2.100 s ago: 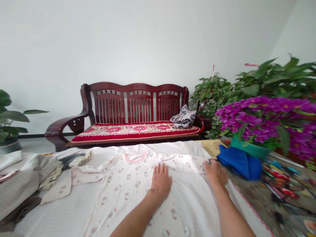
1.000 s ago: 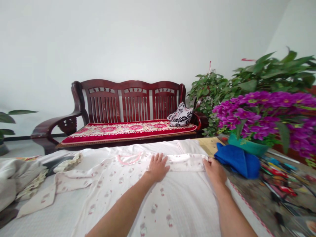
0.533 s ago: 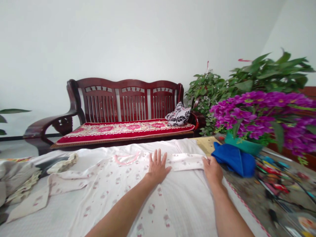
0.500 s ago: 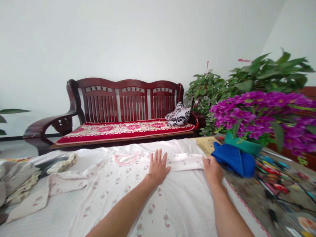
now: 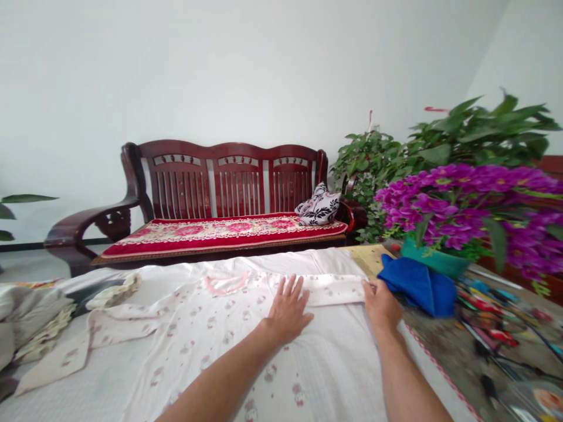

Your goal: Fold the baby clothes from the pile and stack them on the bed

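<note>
White cloth (image 5: 108, 372), printed shirt (image 5: 211, 319) under outspread left grip (image 5: 288, 312), right grip (image 5: 382, 306) pinching cuff (image 5: 358, 289)

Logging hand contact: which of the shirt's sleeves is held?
The sleeve on the right: the right hand grips its end, and it lies straight. The left sleeve lies bent, untouched.

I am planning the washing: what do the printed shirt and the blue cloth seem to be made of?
Printed shirt: probably thin cotton knit, matte; it lies soft, with small wrinkles.
Blue cloth: perhaps microfibre or towelling, matte; its folds look thick, but the weave is too small to tell.
</note>
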`<state>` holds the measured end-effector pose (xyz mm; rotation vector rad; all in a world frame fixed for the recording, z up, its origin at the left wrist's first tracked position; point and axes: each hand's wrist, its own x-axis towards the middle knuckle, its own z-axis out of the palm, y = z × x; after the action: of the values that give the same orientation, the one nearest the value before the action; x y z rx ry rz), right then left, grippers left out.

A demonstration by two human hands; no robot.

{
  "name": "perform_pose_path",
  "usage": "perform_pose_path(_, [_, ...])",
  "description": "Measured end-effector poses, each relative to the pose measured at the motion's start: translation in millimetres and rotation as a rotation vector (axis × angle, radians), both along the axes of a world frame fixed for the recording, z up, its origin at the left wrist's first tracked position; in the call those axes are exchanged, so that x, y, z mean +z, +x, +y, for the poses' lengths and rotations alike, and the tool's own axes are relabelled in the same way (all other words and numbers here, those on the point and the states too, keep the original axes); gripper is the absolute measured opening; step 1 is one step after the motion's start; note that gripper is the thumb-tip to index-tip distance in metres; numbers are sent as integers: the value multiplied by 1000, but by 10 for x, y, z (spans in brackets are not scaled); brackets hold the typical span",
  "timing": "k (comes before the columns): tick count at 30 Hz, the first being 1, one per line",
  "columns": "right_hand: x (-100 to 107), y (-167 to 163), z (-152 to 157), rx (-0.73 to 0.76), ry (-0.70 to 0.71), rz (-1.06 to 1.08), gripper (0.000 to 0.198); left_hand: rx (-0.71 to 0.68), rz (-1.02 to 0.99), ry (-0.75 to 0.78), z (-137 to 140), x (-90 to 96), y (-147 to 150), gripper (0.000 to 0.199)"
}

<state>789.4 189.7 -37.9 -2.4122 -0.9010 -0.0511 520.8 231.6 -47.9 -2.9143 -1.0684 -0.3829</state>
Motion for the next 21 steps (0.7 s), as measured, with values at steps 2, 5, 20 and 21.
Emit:
perform_pose_path(2, [-8, 8, 5, -1, -2, 2, 45, 8, -16, -18, -26, 33, 14, 56])
perform_pose_path(5, [-18, 21, 10, -1, -5, -3, 43, 20, -44, -87, -50, 83, 25, 50])
perform_pose_path(20, [9, -11, -25, -23, 147, -214, 35, -37, 4, -147, -26, -72, -21, 65])
perform_pose_path(21, [20, -41, -25, 3, 224, -280, 36, -34, -3, -149, -28, -72, -14, 64])
